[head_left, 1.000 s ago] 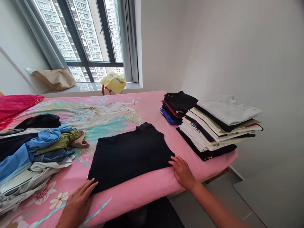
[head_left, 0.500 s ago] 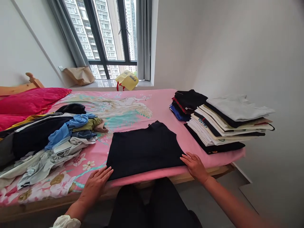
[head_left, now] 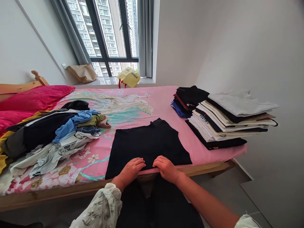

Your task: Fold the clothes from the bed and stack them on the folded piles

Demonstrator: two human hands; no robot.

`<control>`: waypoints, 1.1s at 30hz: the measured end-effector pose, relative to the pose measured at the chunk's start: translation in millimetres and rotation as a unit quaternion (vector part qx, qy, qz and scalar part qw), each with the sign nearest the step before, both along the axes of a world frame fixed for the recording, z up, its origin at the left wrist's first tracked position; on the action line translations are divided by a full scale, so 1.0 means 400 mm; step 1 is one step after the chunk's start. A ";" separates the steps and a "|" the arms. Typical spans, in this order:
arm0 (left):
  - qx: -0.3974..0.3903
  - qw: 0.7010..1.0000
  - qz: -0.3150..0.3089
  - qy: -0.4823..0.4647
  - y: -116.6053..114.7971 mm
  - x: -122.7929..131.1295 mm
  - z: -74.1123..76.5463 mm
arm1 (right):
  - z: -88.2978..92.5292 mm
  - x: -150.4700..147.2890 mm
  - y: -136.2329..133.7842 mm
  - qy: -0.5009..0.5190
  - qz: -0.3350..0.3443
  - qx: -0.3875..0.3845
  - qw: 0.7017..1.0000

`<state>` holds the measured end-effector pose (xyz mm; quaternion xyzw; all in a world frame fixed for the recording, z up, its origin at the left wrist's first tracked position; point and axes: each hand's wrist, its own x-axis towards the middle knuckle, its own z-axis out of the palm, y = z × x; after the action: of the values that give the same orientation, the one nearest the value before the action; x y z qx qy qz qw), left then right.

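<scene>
A black shirt (head_left: 147,144) lies spread fairly flat along the near edge of the bed, with a small raised bump at its far side. My left hand (head_left: 132,169) is at the middle of the shirt's near edge, fingers bent over the cloth and pinching it. Just to the right, my right hand (head_left: 166,168) grips the same edge with curled fingers. A small gap separates the two hands, and both thumbs are mostly hidden.
A loose heap of mixed clothes (head_left: 64,133) covers the bed's left side. On the right stand a tall stack of folded clothes (head_left: 213,126) and a smaller folded pile (head_left: 190,98). Red pillows (head_left: 35,98) lie far left. A paper bag (head_left: 83,72) and yellow bag (head_left: 129,77) sit by the window.
Both hands have moved inward from the shirt's two near corners to the middle of its near edge. Their flat fingers have curled onto the cloth. The view has shifted slightly.
</scene>
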<state>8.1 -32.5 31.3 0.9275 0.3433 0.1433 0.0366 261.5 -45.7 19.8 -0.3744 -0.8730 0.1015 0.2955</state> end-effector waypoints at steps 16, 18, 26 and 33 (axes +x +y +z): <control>0.002 0.992 0.120 0.034 -0.031 0.000 -0.053 | -0.027 -0.051 -0.012 -0.068 -0.099 -0.020 0.993; 0.002 0.979 0.201 0.034 -0.031 -0.018 -0.054 | -0.027 -0.041 -0.012 -0.074 -0.140 -0.034 0.987; 0.007 0.983 0.177 0.047 -0.036 -0.053 -0.054 | -0.034 -0.071 -0.020 -0.054 -0.059 0.002 0.997; -0.065 0.921 0.373 0.092 -0.013 -0.162 -0.071 | -0.084 0.043 -0.023 -0.102 -0.162 -0.007 0.981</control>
<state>-56.5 -37.8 3.0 0.7368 0.6750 0.0379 0.0092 278.7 -54.7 -13.9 -0.5216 -0.8253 0.0193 0.2154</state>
